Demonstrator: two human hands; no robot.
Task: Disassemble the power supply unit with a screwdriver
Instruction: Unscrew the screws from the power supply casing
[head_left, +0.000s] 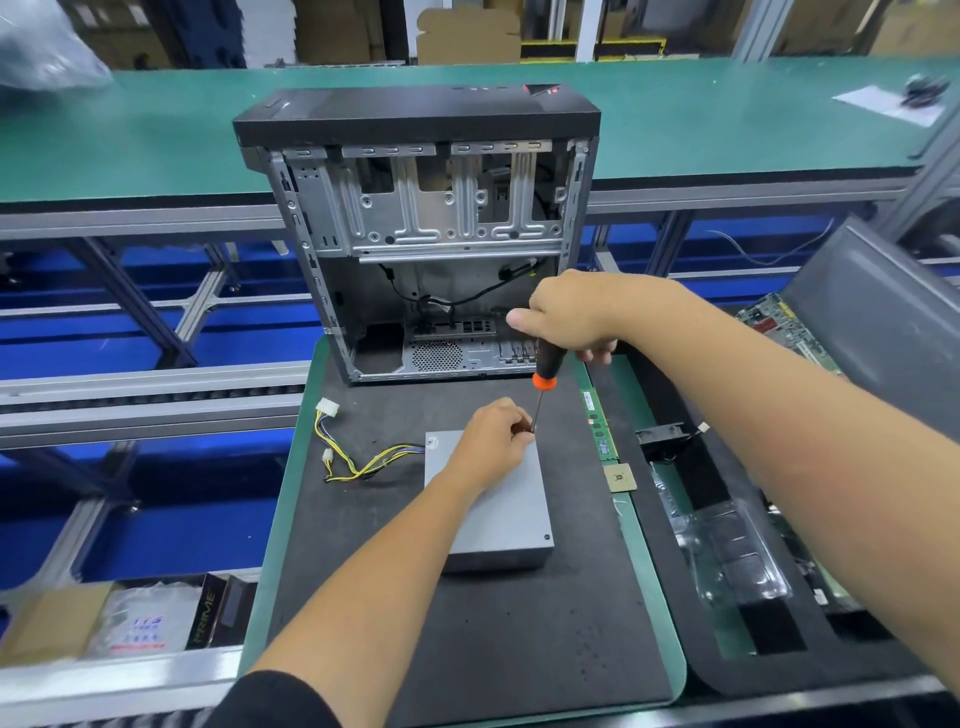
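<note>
A grey metal power supply unit (511, 514) lies flat on a dark foam mat (467, 623), its yellow and black cable bundle (358, 457) trailing to the left. My right hand (569, 314) grips the black and orange handle of a screwdriver (545, 371), held almost upright above the unit's far right corner. My left hand (493, 441) rests on the unit's far end and pinches the screwdriver's thin shaft near the tip. The tip and the screw under it are hidden by my fingers.
An open, stripped computer case (431, 244) stands upright just behind the mat. To the right lie a RAM stick (600, 426), a CPU chip (621, 478), a small fan (662, 439), a clear plastic tray (737, 556), a motherboard (784, 325) and a grey side panel (878, 312).
</note>
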